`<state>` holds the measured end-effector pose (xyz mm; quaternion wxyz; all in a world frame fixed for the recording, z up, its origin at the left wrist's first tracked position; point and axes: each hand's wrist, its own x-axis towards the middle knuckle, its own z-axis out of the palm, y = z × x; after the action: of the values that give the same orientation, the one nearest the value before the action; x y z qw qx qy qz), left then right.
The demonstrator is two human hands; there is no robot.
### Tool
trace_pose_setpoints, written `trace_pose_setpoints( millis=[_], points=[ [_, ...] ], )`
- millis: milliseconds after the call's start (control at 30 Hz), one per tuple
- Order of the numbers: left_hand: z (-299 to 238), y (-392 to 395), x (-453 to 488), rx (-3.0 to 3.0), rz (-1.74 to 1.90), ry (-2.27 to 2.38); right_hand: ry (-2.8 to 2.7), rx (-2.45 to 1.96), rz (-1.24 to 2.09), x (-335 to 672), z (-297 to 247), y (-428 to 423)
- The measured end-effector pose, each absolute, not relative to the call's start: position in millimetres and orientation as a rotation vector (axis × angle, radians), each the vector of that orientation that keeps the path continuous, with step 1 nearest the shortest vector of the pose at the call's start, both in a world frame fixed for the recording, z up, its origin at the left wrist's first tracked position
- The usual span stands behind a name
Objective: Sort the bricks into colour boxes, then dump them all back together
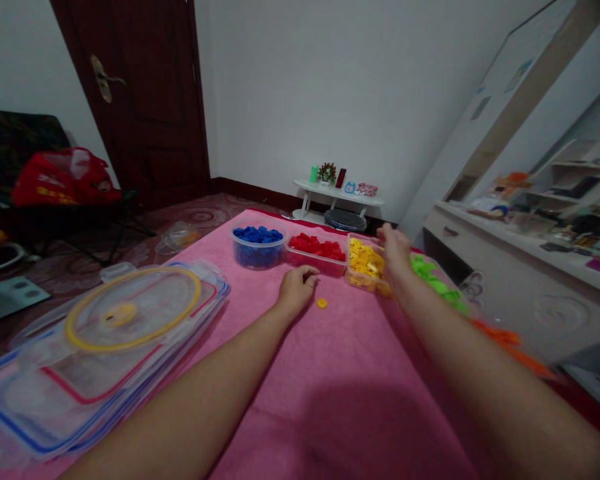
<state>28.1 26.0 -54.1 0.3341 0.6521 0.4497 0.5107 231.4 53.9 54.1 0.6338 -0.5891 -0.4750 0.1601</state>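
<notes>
My left hand (297, 291) rests on the pink cloth in front of the red pieces, its fingers loosely curved and apart from the thumb, holding nothing that I can see. Just to its right lies a small round yellow piece (321, 303). My right hand (395, 252) is raised at the right edge of the tub (363, 281) of yellow pieces (367, 259); its fingers are blurred and partly turned away, so any grip is hidden. A clear box (315, 263) holds red pieces (317, 247), and a round tub (258, 257) holds blue pieces (257, 235).
Green pieces (437, 283) and orange pieces (510, 343) sit in containers along the right, partly behind my right forearm. Stacked clear lids (145, 373) with coloured rims cover the table's left side. A pale cabinet (525, 280) stands close on the right.
</notes>
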Motion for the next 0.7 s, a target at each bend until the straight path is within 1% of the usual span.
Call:
trace_pose_setpoints(
  millis=[100, 200, 300, 367, 433, 567, 633, 700],
  points=[
    [-56.0, 30.8, 27.3, 1.448, 1.463, 1.081, -1.533, -1.376, 0.453, 192.6, 26.4, 11.6],
    [-55.2, 30.3, 26.3, 1.354, 1.524, 1.033, -2.003, -1.357, 0.315, 159.7, -4.3, -26.3],
    [-55.7, 29.7, 26.5, 1.307, 1.526, 0.99, -2.208, -1.363, 0.247, 150.3, -18.0, -41.0],
    [-57.7, 31.1, 27.3, 1.296, 1.521, 0.968, -2.23, -1.388, 0.194, 160.6, -9.3, -37.0],
    [-60.4, 33.3, 28.2, 1.298, 1.516, 0.963, -2.172, -1.454, 0.079, 180.9, 11.4, -25.4],
    [-64.3, 36.1, 29.5, 1.339, 1.487, 0.976, -1.975, -1.779, -0.206, 226.0, 54.8, 5.6],
    [-64.4, 35.9, 29.8, 1.357, 1.478, 0.995, -1.971, -1.88, -0.32, 239.3, 62.0, 18.7],
    [-63.5, 34.9, 29.5, 1.365, 1.473, 1.01, -2.069, -1.877, -0.348, 244.8, 57.0, 29.2]
  ],
)
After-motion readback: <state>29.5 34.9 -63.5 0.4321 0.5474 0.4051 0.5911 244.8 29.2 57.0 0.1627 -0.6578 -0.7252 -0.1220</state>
